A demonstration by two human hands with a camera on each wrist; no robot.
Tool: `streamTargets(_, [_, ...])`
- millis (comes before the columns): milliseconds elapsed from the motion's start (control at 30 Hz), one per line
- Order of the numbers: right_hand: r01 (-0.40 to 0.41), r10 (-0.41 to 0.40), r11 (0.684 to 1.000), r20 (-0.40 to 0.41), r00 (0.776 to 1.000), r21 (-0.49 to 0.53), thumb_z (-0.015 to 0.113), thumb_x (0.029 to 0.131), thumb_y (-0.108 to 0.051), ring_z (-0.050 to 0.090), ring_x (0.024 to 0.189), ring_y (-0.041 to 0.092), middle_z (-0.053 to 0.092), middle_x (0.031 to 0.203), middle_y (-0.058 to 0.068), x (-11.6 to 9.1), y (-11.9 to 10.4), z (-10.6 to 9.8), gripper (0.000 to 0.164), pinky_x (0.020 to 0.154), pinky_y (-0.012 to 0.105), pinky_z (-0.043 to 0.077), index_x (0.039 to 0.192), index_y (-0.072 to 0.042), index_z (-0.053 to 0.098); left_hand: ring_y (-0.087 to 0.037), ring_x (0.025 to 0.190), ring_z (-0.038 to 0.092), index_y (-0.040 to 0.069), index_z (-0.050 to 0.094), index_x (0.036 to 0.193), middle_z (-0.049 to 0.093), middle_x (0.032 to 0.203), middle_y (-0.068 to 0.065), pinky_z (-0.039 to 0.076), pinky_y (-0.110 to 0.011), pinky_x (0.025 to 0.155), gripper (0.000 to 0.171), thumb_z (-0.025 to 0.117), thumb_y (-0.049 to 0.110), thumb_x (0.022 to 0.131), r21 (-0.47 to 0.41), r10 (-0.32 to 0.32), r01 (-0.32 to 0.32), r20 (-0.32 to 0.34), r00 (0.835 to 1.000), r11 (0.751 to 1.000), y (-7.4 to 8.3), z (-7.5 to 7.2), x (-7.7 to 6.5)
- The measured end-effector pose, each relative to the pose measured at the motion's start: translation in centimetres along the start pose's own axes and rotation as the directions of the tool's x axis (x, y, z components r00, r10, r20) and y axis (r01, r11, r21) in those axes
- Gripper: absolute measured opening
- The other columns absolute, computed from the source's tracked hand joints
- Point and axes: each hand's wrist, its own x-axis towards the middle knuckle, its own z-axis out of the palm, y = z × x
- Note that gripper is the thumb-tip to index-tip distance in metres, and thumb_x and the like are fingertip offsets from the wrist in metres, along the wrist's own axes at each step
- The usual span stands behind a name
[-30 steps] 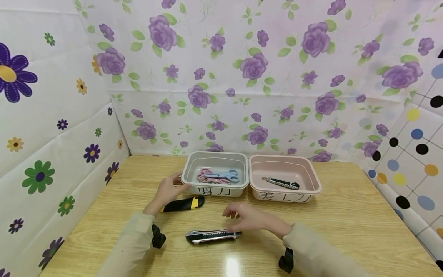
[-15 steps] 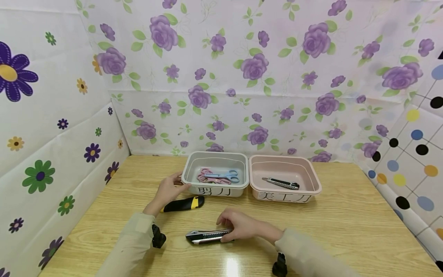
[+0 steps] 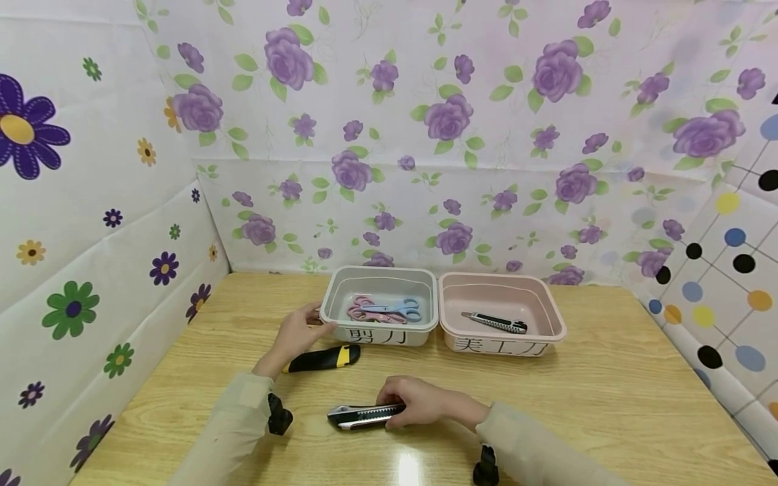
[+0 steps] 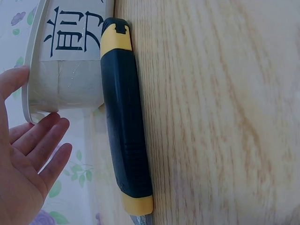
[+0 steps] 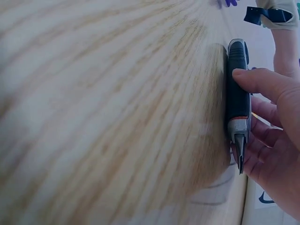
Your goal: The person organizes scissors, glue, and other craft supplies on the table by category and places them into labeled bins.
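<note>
My right hand (image 3: pixel 416 403) grips a silver-and-black utility knife (image 3: pixel 358 416) at its right end, low over the table. In the right wrist view, the thumb presses on one side of the knife (image 5: pixel 237 89) and the fingers lie along the other; its metal tip points down the frame. My left hand (image 3: pixel 296 335) holds the front left corner of a grey plastic basket (image 3: pixel 419 332), thumb at the front rim and fingers at the left side. Pink and blue scissors (image 3: pixel 389 309) lie inside. A black-and-yellow utility knife (image 4: pixel 123 117) rests in front of it, partly behind the left wrist in the head view.
A pink plastic basket (image 3: pixel 556 331) stands against the grey one's right side, with a small snap-off knife (image 3: pixel 495 322) inside. Both carry labels with black characters. Flower-patterned cloth (image 3: pixel 389 202) rises behind the wooden table (image 3: pixel 608 391), with patterned sheets at both sides.
My right hand has come down and to the left onto the silver-and-black utility knife and closed its fingers round the right end. The left hand and both baskets stay in place.
</note>
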Motion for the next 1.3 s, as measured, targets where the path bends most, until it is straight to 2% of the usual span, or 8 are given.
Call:
streamTargets(300, [0.031, -0.019, 0.984, 0.069, 0.997, -0.173, 0.069, 0.081, -0.022, 0.044, 0.076, -0.001, 0.051, 0.087, -0.010, -0.5, -0.4, -1.0, 0.022, 0.069, 0.013, 0.037, 0.100, -0.012, 0.064, -0.027, 0.093, 0.061, -0.001, 0.047, 0.129, 0.064, 0.105, -0.017, 0.050, -0.041, 0.077, 0.062, 0.070, 0.028, 0.080, 0.003, 0.003, -0.003, -0.006, 1.000, 1.000, 0.1, -0.1, -0.1])
streamTargets(467, [0.047, -0.031, 0.969, 0.068, 0.997, -0.243, 0.069, 0.080, -0.022, 0.043, 0.075, 0.000, 0.050, 0.086, -0.010, -1.2, -0.6, -1.7, 0.022, 0.069, 0.013, 0.036, 0.099, -0.013, 0.063, -0.028, 0.093, 0.061, -0.001, 0.047, 0.129, 0.064, 0.105, -0.017, 0.050, -0.041, 0.077, 0.061, 0.070, 0.027, 0.080, 0.008, 0.005, -0.005, -0.004, 1.000, 1.000, 0.0, -0.1, -0.1])
streamTargets(733, [0.093, -0.097, 0.922, 0.009, 0.995, -0.376, 0.070, 0.076, -0.021, 0.043, 0.076, 0.002, 0.050, 0.081, -0.007, -2.9, -0.5, -3.2, 0.021, 0.069, 0.014, 0.035, 0.094, -0.013, 0.064, -0.028, 0.093, 0.061, -0.001, 0.048, 0.129, 0.064, 0.105, -0.017, 0.049, -0.041, 0.077, 0.061, 0.070, 0.029, 0.080, 0.006, 0.006, -0.006, -0.004, 1.000, 1.000, 0.0, -0.1, -0.1])
streamTargets(900, [0.099, -0.115, 0.910, -0.016, 0.993, -0.403, 0.070, 0.075, -0.018, 0.044, 0.076, 0.004, 0.050, 0.082, -0.006, -3.9, 0.0, -4.2, 0.020, 0.069, 0.017, 0.037, 0.093, -0.012, 0.063, -0.028, 0.093, 0.061, -0.001, 0.048, 0.129, 0.064, 0.105, -0.016, 0.049, -0.042, 0.077, 0.061, 0.070, 0.029, 0.080, 0.003, 0.003, -0.003, -0.003, 1.000, 1.000, 0.0, 0.0, -0.1])
streamTargets(1067, [0.059, -0.097, 0.899, -0.064, 0.993, -0.434, 0.069, 0.075, -0.017, 0.047, 0.082, 0.005, 0.052, 0.088, -0.006, -4.9, 0.6, -5.2, 0.023, 0.068, 0.019, 0.040, 0.097, -0.014, 0.063, -0.027, 0.094, 0.061, 0.000, 0.047, 0.130, 0.064, 0.105, -0.016, 0.049, -0.041, 0.077, 0.062, 0.070, 0.029, 0.080, 0.003, -0.007, 0.007, 0.003, 1.000, 1.000, 0.0, 0.0, 0.0])
streamTargets(1300, [0.060, -0.121, 0.891, -0.109, 0.987, -0.449, 0.068, 0.078, -0.017, 0.045, 0.079, 0.006, 0.052, 0.088, -0.006, -5.9, 0.2, -7.9, 0.022, 0.068, 0.023, 0.041, 0.099, -0.013, 0.062, -0.026, 0.093, 0.061, -0.001, 0.048, 0.129, 0.064, 0.105, -0.016, 0.049, -0.041, 0.076, 0.061, 0.069, 0.030, 0.080, 0.014, 0.006, -0.006, 0.000, 1.000, 1.000, 0.0, 0.0, 0.0])
